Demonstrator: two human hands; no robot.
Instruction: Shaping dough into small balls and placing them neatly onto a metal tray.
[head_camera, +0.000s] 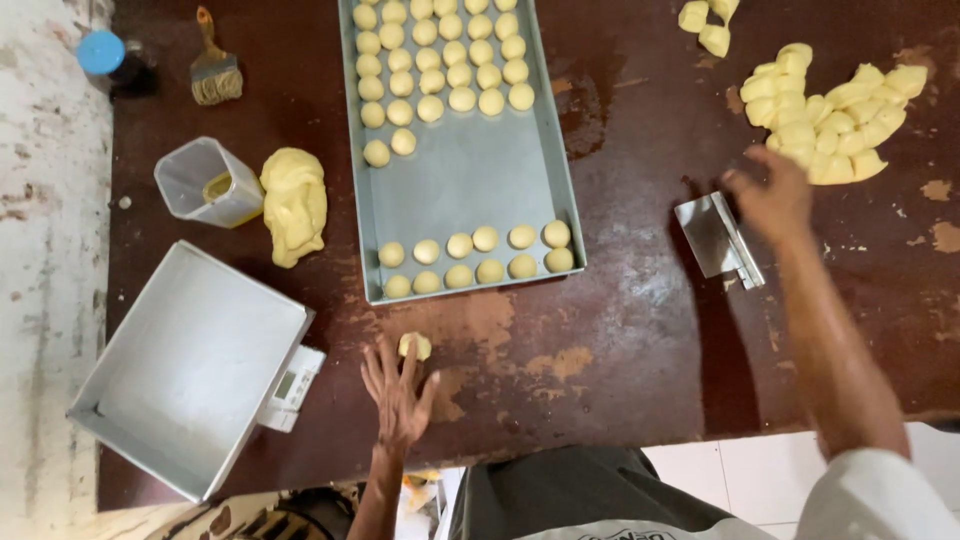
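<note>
Here the left hand (398, 392) lies flat, fingers (380, 368) spread, on the dark brown table (620, 340); a small dough ball (415, 346) sits at the fingertips, partly covered by them, so whether it is pressed or only touched cannot be told. Beyond those fingers stands a long grey baking tray (470, 180) with rows of dough balls (440, 60) at its far end and two short rows at its near end; the tray's far edge is cut off by the frame. To the left of the left fingers a square metal pan (190, 370) rests on a kitchen scale (290, 388), which it mostly hides; only the display corner shows. Farther off on that side lie a lump of yellow dough (293, 203), a clear plastic cup (205, 182) tipped on its side, and a pastry brush (214, 70). The right hand (772, 198) is blurred; its fingers appear loosely curled, holding nothing visible, but their exact state is hard to make out. Just left of those fingers lies a metal dough scraper (718, 240); just beyond and right of them, a pile of cut dough pieces (825, 115). More dough pieces (708, 20) are cut off at the top edge.
</note>
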